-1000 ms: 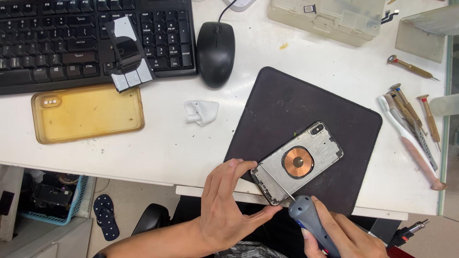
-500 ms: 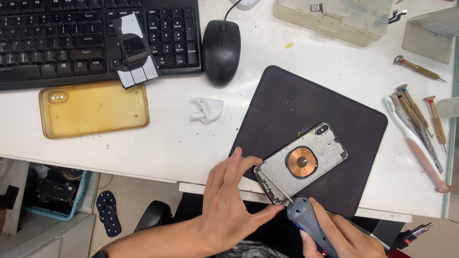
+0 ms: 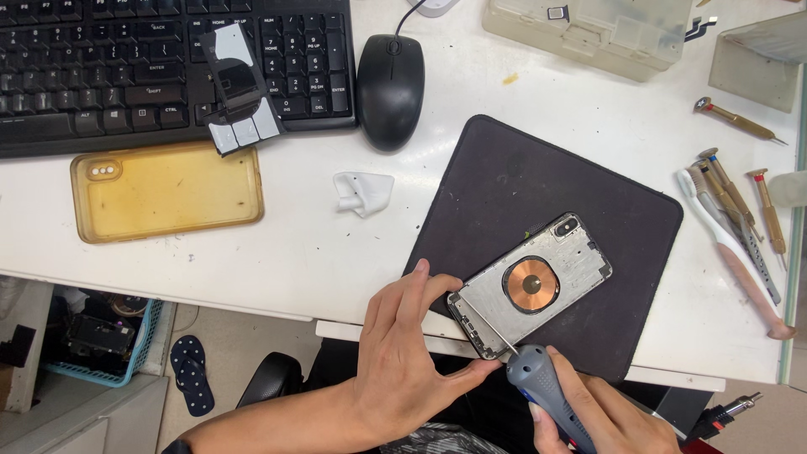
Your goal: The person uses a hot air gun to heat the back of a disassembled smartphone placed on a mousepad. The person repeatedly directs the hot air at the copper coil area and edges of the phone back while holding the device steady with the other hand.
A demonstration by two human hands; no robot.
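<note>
The phone housing [image 3: 531,286] is pinched firmly by the left hand [image 3: 403,353]; the screwdriver [image 3: 546,395], gripped closed-fisted in the right hand [image 3: 601,416], should be kept square to the screw.

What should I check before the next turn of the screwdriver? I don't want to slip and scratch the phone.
1. Left hand steadies the phone shell at its near end: ok.
2. Shell lies wholly on the dark mat: ok.
3. Right hand grips the screwdriver handle: ok.
4. Tip seated in a screw at the shell's near corner: cannot tell, too small.
5. Left fingers apart from the tip: ok.
6. Copper coil away from the tip: ok.
</note>
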